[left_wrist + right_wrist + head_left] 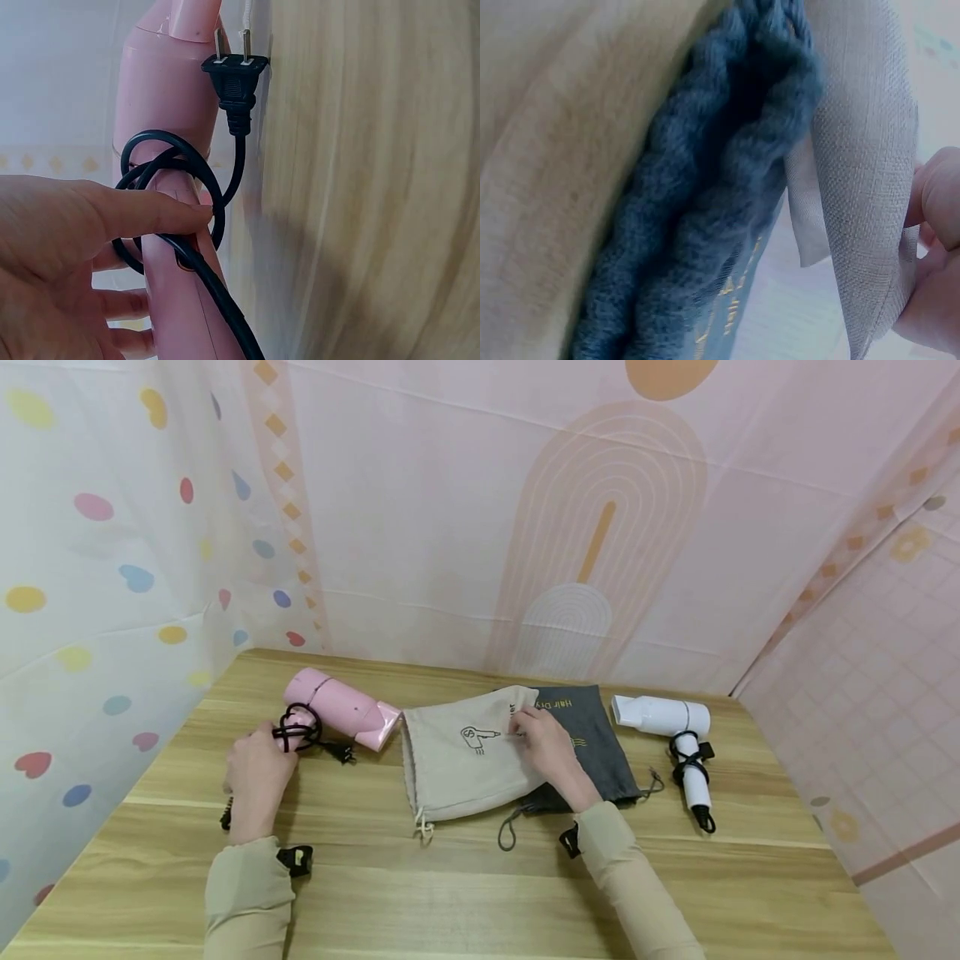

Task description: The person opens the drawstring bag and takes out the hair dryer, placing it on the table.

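At the left of the table, my left hand [258, 768] grips the handle of a pink hair dryer [345, 706]. Its black cord [206, 161] loops around the handle, and the two-pin plug [235, 82] hangs beside the barrel in the left wrist view. With my right hand [547, 743] I pinch the far right corner of a beige drawstring bag [457, 777], which bears a printed hair dryer outline. That bag overlaps a dark grey drawstring bag [600, 752] with yellow lettering. In the right wrist view the grey bag's gathered mouth [705, 187] gapes slightly.
A white hair dryer [660, 716] lies at the right of the table, its black cord [688, 768] wound around the handle. Patterned cloth curtains [420, 527] border the wooden table [420, 910] at the back and sides. The bags' drawstrings [508, 833] trail toward the front.
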The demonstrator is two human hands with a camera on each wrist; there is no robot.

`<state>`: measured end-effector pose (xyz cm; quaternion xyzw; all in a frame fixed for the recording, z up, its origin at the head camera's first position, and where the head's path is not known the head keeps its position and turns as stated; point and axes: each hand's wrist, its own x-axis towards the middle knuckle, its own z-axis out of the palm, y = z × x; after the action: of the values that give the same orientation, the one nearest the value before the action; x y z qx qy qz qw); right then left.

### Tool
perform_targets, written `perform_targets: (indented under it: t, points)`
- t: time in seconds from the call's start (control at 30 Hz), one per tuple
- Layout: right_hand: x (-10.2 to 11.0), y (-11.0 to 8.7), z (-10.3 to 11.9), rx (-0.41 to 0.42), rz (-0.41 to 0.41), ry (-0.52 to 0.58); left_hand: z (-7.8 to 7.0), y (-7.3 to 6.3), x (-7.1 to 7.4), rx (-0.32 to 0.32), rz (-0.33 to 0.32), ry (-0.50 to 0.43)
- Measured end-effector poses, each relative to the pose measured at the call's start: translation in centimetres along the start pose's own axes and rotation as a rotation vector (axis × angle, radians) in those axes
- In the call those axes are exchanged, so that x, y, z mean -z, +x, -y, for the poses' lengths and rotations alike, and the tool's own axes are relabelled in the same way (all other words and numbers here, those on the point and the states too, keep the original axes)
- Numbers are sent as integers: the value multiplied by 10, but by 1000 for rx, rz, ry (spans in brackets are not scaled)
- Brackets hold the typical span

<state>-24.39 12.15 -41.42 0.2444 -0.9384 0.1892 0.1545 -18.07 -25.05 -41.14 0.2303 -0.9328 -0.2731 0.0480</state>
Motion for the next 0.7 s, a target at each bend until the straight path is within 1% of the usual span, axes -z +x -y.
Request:
perform_targets:
  t: [0.1, 0.2, 0.27, 0.3, 0.4, 0.57, 0.63, 0.7]
  points:
    - [1, 1, -5, -73, 23, 13, 1, 1, 1, 5, 6, -10]
    - [2, 0, -9, -129, 28, 16, 3, 2, 2, 0, -2, -9]
    - [2, 0, -11, -138, 31, 27, 3, 2, 3, -1, -3, -7]
    - [2, 0, -12, -128, 30, 33, 3, 2, 3, 0, -5, -9]
    - [1, 0, -15, -47, 19, 71, 3, 1, 3, 9, -13, -25]
    - [-2, 4, -19, 157, -3, 144, 1, 1, 1, 19, -36, -49]
    - [-4, 6, -19, 207, -2, 135, 0, 0, 0, 23, -36, -55]
    - [-6, 9, -18, 227, 6, 109, -1, -1, 0, 26, -37, -59]
